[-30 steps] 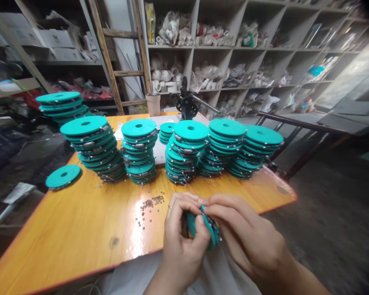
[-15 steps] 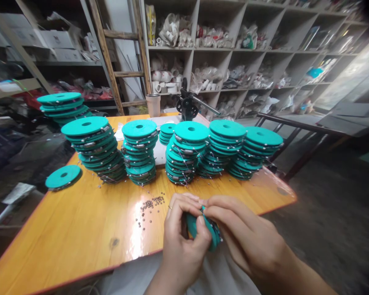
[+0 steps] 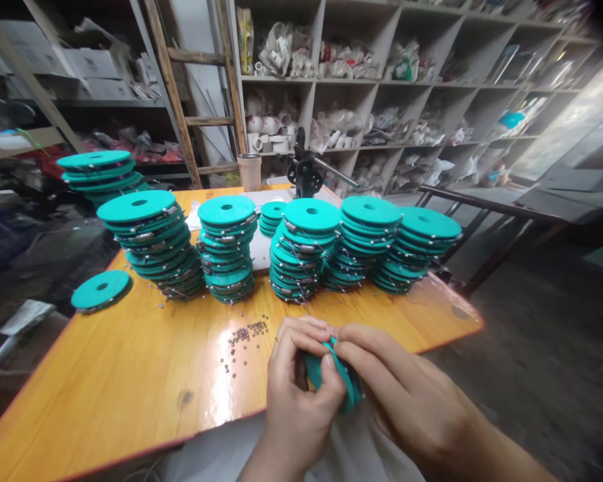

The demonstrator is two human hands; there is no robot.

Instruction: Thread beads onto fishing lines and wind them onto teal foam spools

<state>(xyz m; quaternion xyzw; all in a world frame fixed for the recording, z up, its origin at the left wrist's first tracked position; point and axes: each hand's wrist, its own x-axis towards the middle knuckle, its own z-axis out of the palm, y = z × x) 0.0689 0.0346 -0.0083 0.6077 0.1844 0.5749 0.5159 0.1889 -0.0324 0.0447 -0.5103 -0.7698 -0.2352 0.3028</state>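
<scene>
A green foam line spool (image 3: pixel 352 395) is held on edge, close to my body, just off the table's front edge. My left hand (image 3: pixel 301 381) is closed around its left side, with the thumb against the flat face. At the upper rim, the fingertips of my right hand (image 3: pixel 407 385) are pinched together and meet those of the left. Whatever fine piece lies between the right fingertips is hidden. Several small dark beads (image 3: pixel 248 331) are scattered on the table to the left of my hands.
Stacks of green spools (image 3: pixel 226 248) wound with line and white-headed pins stand across the wooden table (image 3: pixel 130 375). One loose spool (image 3: pixel 100 289) lies at the left. Behind them are a black metal device (image 3: pixel 304 171), a cup (image 3: pixel 250 173) and shelves of bagged parts (image 3: pixel 346 60).
The view has shifted very slightly. Both hands stay on the spool in nearly the same pose, with only a slight shift of the right fingers at its rim.
</scene>
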